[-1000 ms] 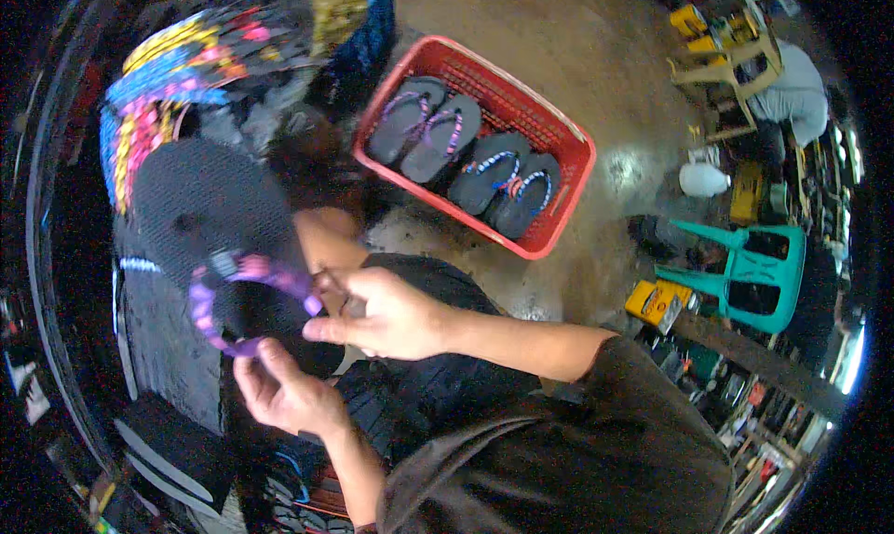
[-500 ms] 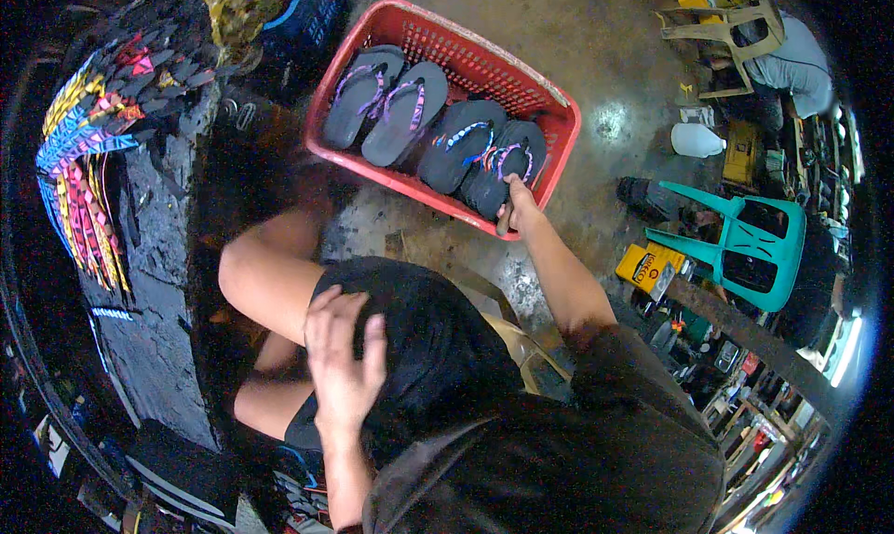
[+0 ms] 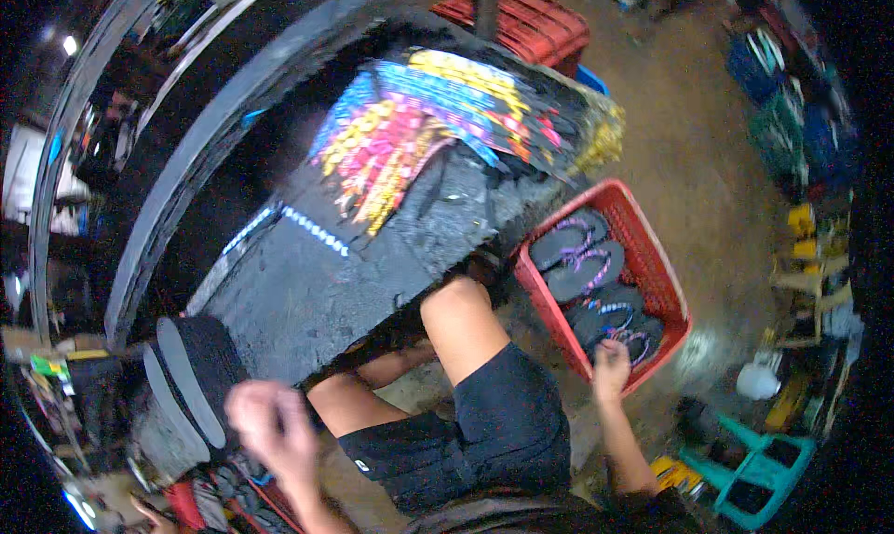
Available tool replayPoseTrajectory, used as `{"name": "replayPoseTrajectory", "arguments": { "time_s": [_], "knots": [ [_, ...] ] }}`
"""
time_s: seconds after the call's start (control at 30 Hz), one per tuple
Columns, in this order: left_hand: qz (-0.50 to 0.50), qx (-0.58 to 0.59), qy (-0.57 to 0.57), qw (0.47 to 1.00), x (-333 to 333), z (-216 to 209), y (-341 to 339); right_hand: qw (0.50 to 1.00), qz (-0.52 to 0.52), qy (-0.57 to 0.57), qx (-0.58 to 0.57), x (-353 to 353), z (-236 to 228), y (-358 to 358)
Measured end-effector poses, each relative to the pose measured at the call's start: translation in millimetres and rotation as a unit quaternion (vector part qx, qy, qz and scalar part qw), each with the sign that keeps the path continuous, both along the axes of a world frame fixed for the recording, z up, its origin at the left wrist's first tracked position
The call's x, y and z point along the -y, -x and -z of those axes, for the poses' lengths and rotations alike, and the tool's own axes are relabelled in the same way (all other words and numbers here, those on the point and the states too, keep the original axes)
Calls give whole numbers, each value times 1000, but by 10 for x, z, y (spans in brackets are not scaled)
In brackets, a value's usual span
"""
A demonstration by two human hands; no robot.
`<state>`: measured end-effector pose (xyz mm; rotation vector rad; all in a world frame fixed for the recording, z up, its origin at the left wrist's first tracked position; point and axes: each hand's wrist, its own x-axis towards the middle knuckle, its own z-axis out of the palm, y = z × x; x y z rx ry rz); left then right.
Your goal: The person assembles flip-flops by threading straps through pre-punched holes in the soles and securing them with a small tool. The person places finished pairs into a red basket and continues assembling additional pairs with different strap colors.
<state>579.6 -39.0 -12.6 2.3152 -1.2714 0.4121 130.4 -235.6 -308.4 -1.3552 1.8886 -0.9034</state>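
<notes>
Your right fingers are at the nearest sandal [image 3: 654, 329]; I can't tell whether they pinch. That right hand [image 3: 610, 365] extends over the rim of one red crate [image 3: 655, 241], at least four sandals inside. Your left hand [image 3: 272, 424] is raised, its fingers too blurred to read, near dark slabs [image 3: 191, 378]. A bench [image 3: 303, 297] bears bright straps [image 3: 400, 143]; one turquoise chair [image 3: 764, 473] stands rightward.

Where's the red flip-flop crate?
Head view, right of centre: the red crate is right of the workbench, with the right hand at its near end.
</notes>
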Motion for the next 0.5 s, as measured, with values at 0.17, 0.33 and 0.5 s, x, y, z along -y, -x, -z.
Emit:
{"name": "replayPoseTrajectory", "arguments": {
  "time_s": [0.17,0.33,0.5],
  "knots": [
    [-332,36,-36,942,-1077,-508,-1492,916,-334,206,84,1054,-1913,-2194],
    [-385,-101,11,917,-1715,-166,-2078,783,-444,423,-103,2191,-3023,-3805],
    [-379,-126,52,915,-1660,-79,-1987,661,-502,404,-385,2658,-2967,-4345]
  ]
}}
